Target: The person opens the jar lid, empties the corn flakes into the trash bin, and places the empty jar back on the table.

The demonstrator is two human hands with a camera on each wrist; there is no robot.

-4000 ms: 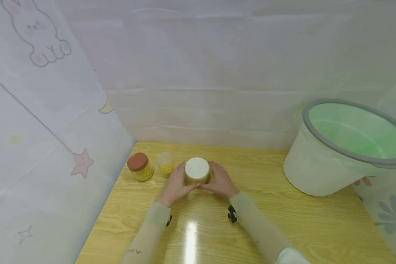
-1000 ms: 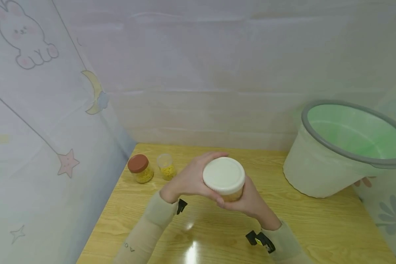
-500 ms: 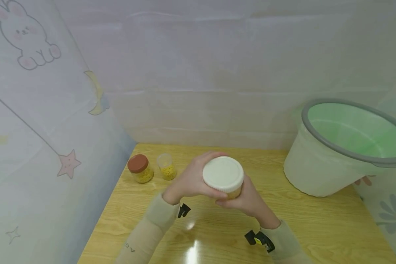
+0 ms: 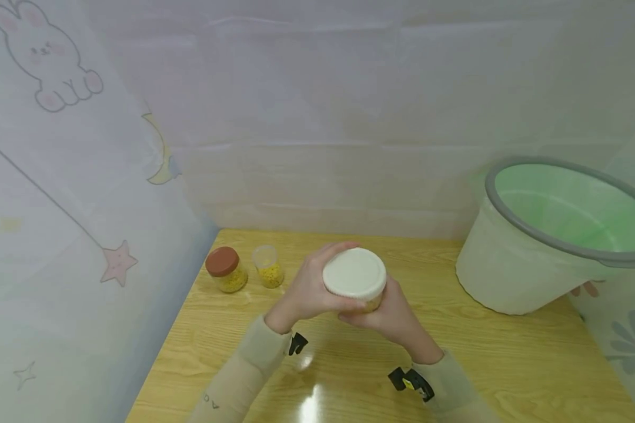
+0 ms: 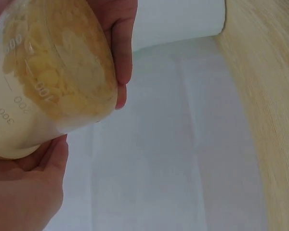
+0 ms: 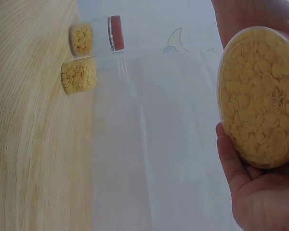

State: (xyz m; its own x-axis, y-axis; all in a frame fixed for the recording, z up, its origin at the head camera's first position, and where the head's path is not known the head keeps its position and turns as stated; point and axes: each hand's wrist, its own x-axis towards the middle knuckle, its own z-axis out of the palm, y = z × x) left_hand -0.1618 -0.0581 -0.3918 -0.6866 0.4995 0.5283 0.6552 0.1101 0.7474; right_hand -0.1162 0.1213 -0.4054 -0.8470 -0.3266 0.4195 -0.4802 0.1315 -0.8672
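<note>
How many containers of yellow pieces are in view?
3: a white-lidded jar held above the table, a red-lidded jar at its left, and a clear cup beside that.

Soft, diffuse light is filling the head view; white glare is streaking the near tabletop (image 4: 344,364). Wide-angle distortion is stretching the bucket (image 4: 508,264) toward the right edge. Both wrist views are appearing muted; in the left, pale sheen is crossing the jar (image 5: 62,67), whose printed numerals (image 5: 44,91) are looking slightly blurred.
</note>
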